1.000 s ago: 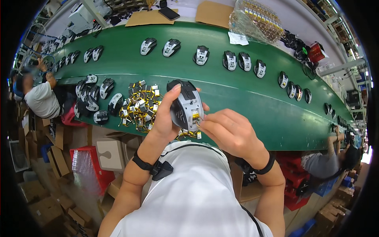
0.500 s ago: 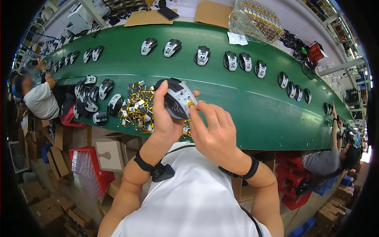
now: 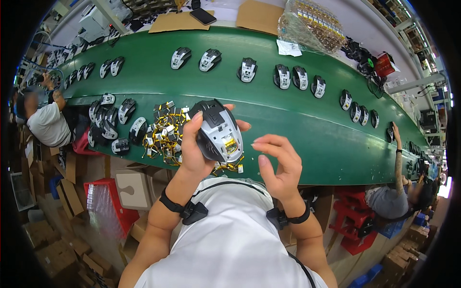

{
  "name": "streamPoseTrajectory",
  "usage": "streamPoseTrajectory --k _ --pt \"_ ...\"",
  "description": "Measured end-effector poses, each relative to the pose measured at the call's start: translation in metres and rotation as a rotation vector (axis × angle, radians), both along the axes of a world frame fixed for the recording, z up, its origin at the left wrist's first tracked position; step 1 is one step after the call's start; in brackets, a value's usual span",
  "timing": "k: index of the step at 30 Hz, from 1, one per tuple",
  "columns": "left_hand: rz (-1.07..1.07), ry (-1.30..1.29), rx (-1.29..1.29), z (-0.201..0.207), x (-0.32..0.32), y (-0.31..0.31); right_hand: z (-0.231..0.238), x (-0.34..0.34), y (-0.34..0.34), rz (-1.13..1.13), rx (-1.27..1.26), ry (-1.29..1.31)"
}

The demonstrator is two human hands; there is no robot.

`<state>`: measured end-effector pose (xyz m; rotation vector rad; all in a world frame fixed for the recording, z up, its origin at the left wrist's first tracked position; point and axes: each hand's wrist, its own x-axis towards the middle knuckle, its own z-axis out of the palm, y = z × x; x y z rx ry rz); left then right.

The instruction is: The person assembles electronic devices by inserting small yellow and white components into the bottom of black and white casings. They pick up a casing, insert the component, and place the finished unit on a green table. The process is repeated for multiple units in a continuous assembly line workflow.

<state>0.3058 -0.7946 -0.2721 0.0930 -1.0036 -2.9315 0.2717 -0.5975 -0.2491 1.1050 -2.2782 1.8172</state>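
Observation:
My left hand (image 3: 191, 152) grips a black and silver computer mouse (image 3: 217, 126) above the green bench, thumb on one side and fingertips showing past the other. In a rectangular opening of its shell sits a small yellow piece (image 3: 231, 144), which looks like a battery. Apart from the mouse, to its right, my right hand (image 3: 284, 165) is open, fingers bent and spread from the thumb, with nothing seen in it. Beside and partly behind my left hand lies a heap of small silver batteries (image 3: 165, 132) with yellow ends and thin wires.
More mice (image 3: 106, 120) cluster left of the heap. A spaced row of mice (image 3: 248, 70) runs along the green bench (image 3: 307, 139). Cardboard sheets (image 3: 258, 17), a phone (image 3: 203, 17) and a bagged stack of parts (image 3: 314, 26) lie at the back. Co-workers sit at both ends.
My right hand has drawn away from the mouse's opening to the right and its fingers have parted. The mouse has turned and its opening shows more fully. The right-hand co-worker's arm has moved.

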Motion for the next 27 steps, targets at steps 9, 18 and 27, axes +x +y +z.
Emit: streamPoseTrajectory --k 9,18,27 --pt "-0.064 -0.083 -0.581 -0.058 -0.036 0.020 -0.062 -0.065 0.002 -0.125 0.030 -0.256" --pt "-0.170 -0.530 -0.818 -0.073 -0.021 -0.039 -0.192 -0.295 0.212 -1.354 0.414 -0.081" --pt "0.022 -0.577 -0.836 -0.071 -0.037 -0.047 -0.192 -0.381 0.151 -1.149 0.773 0.035"
